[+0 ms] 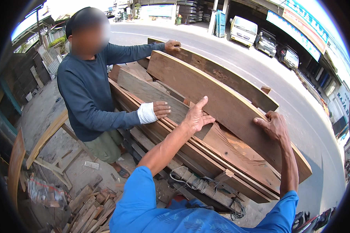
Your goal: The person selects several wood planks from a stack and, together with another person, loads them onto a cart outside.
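Observation:
A long brown wooden plank (221,99) stands on edge, tilted, on a stack of boards. My right hand (273,126) is closed over its top edge near the right end. Palm up with the thumb raised and fingers stretched, my left hand (198,117) is just in front of the plank's face; whether the fingertips touch it I cannot tell. Behind it stands a darker plank (229,77). A co-worker's hand (172,46) rests on that one's far left end, and their other hand, with a white wrist wrap (146,113), lies on the near boards (171,128).
The co-worker (85,85) stands at the left of the stack. Tied rope (200,184) hangs at its near side. Wood offcuts (90,211), a clear plastic bag (46,193) and a wooden frame (52,136) lie lower left. Beyond runs a road (206,42) with a parked white truck (244,30).

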The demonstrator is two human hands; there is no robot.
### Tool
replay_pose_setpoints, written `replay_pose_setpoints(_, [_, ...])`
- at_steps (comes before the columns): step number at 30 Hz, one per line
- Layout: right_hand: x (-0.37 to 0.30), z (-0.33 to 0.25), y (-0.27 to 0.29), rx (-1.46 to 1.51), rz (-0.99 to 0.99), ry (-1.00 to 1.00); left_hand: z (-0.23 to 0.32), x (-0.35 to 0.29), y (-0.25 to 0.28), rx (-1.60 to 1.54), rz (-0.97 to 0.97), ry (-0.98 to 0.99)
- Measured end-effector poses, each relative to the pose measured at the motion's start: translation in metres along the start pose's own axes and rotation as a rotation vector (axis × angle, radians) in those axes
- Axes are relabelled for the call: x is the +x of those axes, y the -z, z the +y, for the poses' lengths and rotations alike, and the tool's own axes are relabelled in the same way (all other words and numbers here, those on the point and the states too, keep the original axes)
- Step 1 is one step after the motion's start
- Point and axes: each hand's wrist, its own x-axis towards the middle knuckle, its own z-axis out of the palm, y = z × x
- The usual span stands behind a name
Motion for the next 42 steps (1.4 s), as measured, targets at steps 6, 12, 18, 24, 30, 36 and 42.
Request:
replay_pose_setpoints(6, [0.046,-0.029,-0.026,0.016,0.041,0.069,0.035,0.033,0.027,-0.03,0.107,-0.074])
replay_pose_setpoints(12, [0.071,-0.048,-0.048,0.042,-0.033,0.03,0.055,0.042,0.052,0.005,0.171,-0.114])
replay_pose_setpoints(18, [0.089,-0.045,-0.072,0.053,-0.03,0.031,0.062,0.057,0.07,0.048,0.119,-0.13])
replay_pose_setpoints(24, [0.103,-0.049,-0.089,0.001,-0.02,0.052,0.068,0.067,0.078,0.092,0.187,-0.167])
replay_pose_setpoints(30, [0.12,-0.067,-0.111,-0.088,-0.079,0.022,0.079,0.058,0.077,0.902,0.181,-0.535])
replay_pose_setpoints(36, [0.128,-0.075,-0.101,0.038,0.211,0.1,0.061,0.047,0.028,1.869,-0.108,-0.848])
replay_pose_setpoints(42, [0.098,-0.045,-0.058,0.113,-0.257,0.119,0.061,0.118,0.016,2.18,-0.203,-0.81])
